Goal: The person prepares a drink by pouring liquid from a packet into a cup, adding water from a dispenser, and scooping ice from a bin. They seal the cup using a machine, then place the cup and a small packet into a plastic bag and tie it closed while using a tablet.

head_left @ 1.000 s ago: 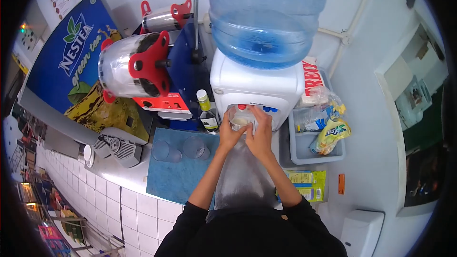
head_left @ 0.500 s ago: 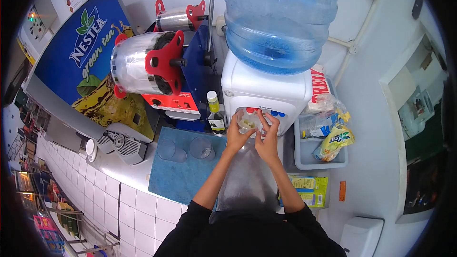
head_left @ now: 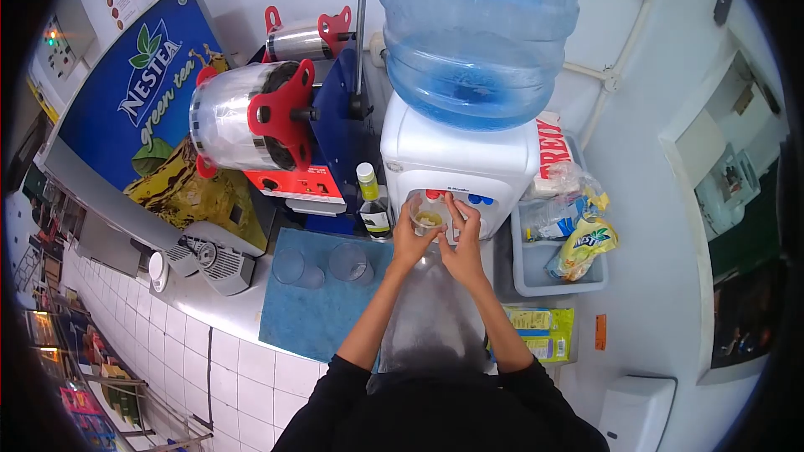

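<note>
At the dispenser alcove, my left hand (head_left: 410, 236) is wrapped round a clear cup (head_left: 430, 216) with some yellowish contents at its bottom. The cup sits right under the red tap (head_left: 435, 194) of the white water dispenser (head_left: 456, 146). My right hand (head_left: 463, 244) is beside the cup, index finger stretched up to the side of the red tap and fingers apart. Its thumb points toward the cup. To the right of that tap is a blue tap (head_left: 480, 199). Below my hands lies a shiny metal surface (head_left: 431, 310).
A large blue water bottle (head_left: 477, 42) tops the dispenser. Left of it stand a dark bottle (head_left: 374, 213), a red-and-blue sealing machine (head_left: 293, 182) and two clear cups (head_left: 349, 263) on a blue cloth (head_left: 306, 314). A grey bin (head_left: 559, 286) with packets is at right.
The camera view has shifted slightly, so the surroundings sit a little further left. My hands keep their places at the cup and red tap; the cup's contents look slightly more yellow.
</note>
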Demonstrator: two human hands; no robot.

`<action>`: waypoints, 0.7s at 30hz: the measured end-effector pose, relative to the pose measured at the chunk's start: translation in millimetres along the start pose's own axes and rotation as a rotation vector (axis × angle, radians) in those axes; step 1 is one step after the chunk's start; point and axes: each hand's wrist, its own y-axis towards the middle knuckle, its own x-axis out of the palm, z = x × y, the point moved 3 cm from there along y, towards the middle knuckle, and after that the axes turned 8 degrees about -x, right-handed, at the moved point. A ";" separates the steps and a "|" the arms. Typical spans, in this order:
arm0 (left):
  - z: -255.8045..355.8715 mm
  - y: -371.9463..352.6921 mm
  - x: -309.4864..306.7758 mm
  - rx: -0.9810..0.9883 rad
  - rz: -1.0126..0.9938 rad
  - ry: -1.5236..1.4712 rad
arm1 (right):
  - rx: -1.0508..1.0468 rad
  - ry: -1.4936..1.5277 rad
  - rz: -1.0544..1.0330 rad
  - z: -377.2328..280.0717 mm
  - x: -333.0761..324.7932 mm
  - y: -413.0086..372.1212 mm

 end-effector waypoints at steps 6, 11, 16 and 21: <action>-0.8 -1.3 -1.3 -0.031 0.022 0.005 | -0.137 -0.102 0.059 -12.9 -2.5 -6.9; -12.7 -22.8 2.2 0.015 0.075 0.129 | 0.000 -0.097 0.243 -0.3 19.3 -18.0; -26.5 -51.2 15.7 -0.101 -0.032 -0.079 | 0.202 0.107 0.202 23.3 21.0 -32.2; -0.4 -66.9 4.5 0.093 -0.109 0.305 | 0.206 0.029 0.150 27.7 -7.2 -35.0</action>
